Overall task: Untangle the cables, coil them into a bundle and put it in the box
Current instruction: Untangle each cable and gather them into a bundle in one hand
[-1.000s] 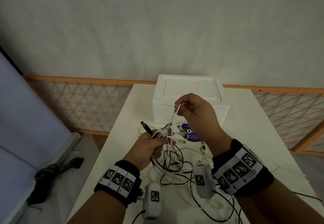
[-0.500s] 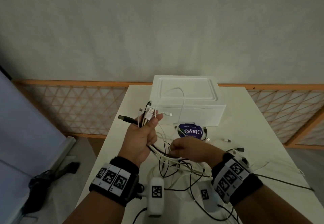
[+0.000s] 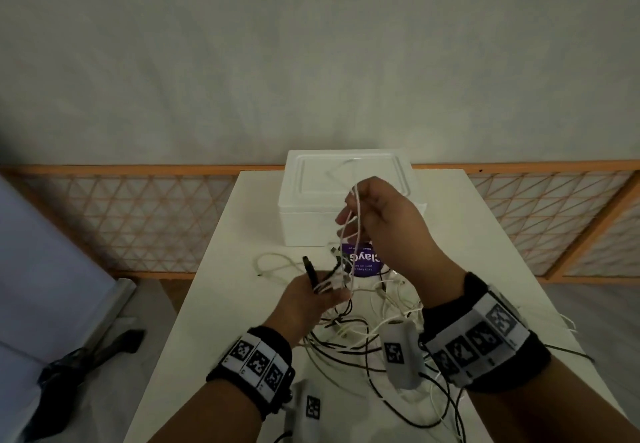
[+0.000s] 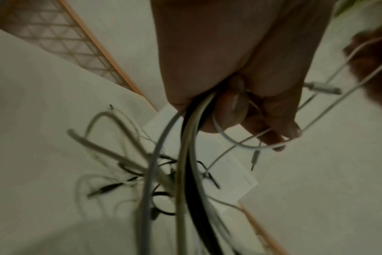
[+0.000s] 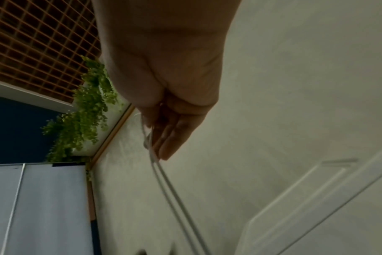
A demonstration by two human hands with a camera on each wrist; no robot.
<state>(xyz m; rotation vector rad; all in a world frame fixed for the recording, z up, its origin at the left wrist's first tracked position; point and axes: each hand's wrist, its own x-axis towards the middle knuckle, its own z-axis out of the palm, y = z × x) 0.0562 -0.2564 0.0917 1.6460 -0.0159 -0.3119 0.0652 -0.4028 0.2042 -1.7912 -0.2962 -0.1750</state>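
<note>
Table (image 3: 242, 269) edge left; both hands (image 3: 304, 300) gripping cables (image 3: 346, 338)

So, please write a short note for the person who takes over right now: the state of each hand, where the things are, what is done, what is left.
Left hand: grips a bunch of cable ends, white and black, low over the table.
Right hand: raised in front of the box, pinches a doubled white cable that runs down to the left hand.
Rest of the cables: a loose tangle on the table between the wrists.
Box: at the far end of the table, lid on.
Done: some ends gathered.
Left: finish untangling, coil the bundle, open the box, put it in.
</note>
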